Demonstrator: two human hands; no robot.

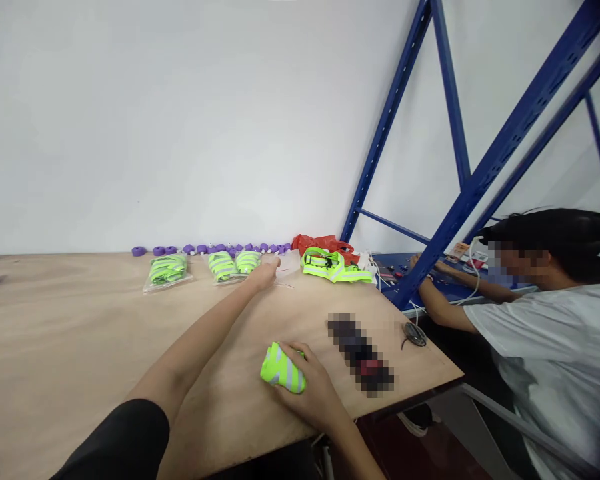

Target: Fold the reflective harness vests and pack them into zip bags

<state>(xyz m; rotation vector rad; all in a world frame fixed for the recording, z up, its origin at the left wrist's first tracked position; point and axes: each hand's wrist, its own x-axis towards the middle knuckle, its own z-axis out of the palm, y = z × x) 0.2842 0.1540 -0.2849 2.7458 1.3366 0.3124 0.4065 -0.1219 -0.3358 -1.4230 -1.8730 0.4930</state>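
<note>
My right hand (314,390) is closed around a folded neon-yellow reflective vest (284,368) with grey stripes, low over the near part of the table. My left hand (267,272) stretches to the back of the table, its fingers bunched at the edge of a flat clear plastic zip bag (291,263); the fingertips are small and partly hidden. Beside it lie bagged reflective bundles (223,266), and another bagged bundle (168,269) is farther left. A loose neon-yellow reflective vest (334,265) with a black buckle lies right of the clear bag.
Small purple items (215,249) line the wall behind. A red plastic bag (320,243) sits at the back right. A blurred dark object (360,353) and a coiled dark cable (414,335) lie on the right. Beyond a blue metal frame (430,247), another person (555,320) works.
</note>
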